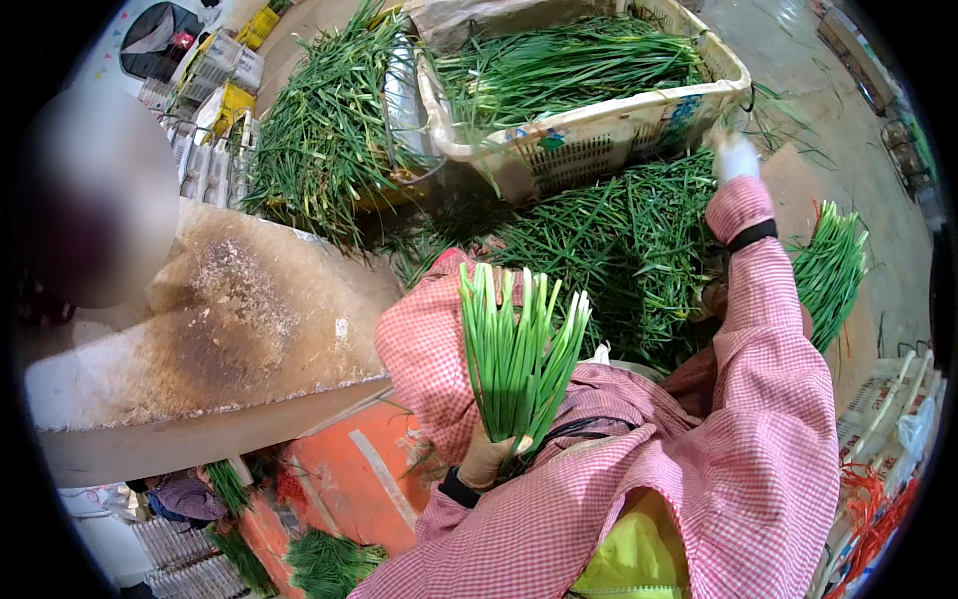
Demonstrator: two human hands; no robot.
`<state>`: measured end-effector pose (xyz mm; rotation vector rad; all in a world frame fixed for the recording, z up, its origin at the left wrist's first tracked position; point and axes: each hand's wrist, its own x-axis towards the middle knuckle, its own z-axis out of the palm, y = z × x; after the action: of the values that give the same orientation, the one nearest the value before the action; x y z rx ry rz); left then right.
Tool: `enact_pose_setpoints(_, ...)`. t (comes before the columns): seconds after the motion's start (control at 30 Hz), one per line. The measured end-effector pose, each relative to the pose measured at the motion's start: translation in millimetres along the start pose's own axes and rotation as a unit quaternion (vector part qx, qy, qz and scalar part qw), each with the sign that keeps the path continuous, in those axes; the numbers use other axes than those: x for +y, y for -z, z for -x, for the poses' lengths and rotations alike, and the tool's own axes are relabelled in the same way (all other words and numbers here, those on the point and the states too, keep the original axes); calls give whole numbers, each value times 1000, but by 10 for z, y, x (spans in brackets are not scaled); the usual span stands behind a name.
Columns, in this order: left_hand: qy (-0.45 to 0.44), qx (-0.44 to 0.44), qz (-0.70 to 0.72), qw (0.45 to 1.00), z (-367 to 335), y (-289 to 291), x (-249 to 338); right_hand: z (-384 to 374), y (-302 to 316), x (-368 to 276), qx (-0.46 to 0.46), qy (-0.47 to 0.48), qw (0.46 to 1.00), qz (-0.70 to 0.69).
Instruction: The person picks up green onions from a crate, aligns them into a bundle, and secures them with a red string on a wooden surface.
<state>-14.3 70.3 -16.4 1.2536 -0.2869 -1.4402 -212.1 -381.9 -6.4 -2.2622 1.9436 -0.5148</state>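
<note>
My left hand (487,457) is closed around the lower, dark green end of a bunch of garlic chives (519,349). The bunch stands upright in front of my chest, its pale cut ends fanned out at the top. My right arm reaches forward, and the right hand (735,157), whitish and smeared by motion, is beside the near right corner of a white plastic crate (599,115). Its fingers cannot be made out. Inside the crate lie long chives (589,65). Below it, a heap of loose green leaves (619,235) spreads in front of my lap.
More leaves (319,130) are piled left of the crate. A stained board (239,309) stands at my left. To the right lies a tied chive bundle (833,270), with red ties (868,509) nearer me. Further chives (329,561) lie by an orange surface (349,469). A blurred round patch covers the far left.
</note>
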Motion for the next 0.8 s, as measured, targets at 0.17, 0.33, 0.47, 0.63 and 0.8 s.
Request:
enact_pose_setpoints(0.17, -28, 4, -31, 999, -77, 0, 30, 1388, -219, -136, -361, 93, 922, -99)
enact_pose_setpoints(0.33, -13, -26, -73, 997, -83, -258, 192, 2010, -255, -1293, -477, 2, 391, -787)
enact_pose_setpoints(0.47, 30, -106, -30, 993, -105, -457, 425, 1882, 89, -1594, -474, -27, 430, -768)
enact_pose_setpoints(0.63, 16, -224, -88, 970, -216, -380, 395, 1793, 177, -1605, -493, 51, 374, -784)
enact_pose_setpoints(0.8, 1, -230, -102, 968, -245, -444, 470, 1671, 406, -1627, -643, 120, 277, -704)
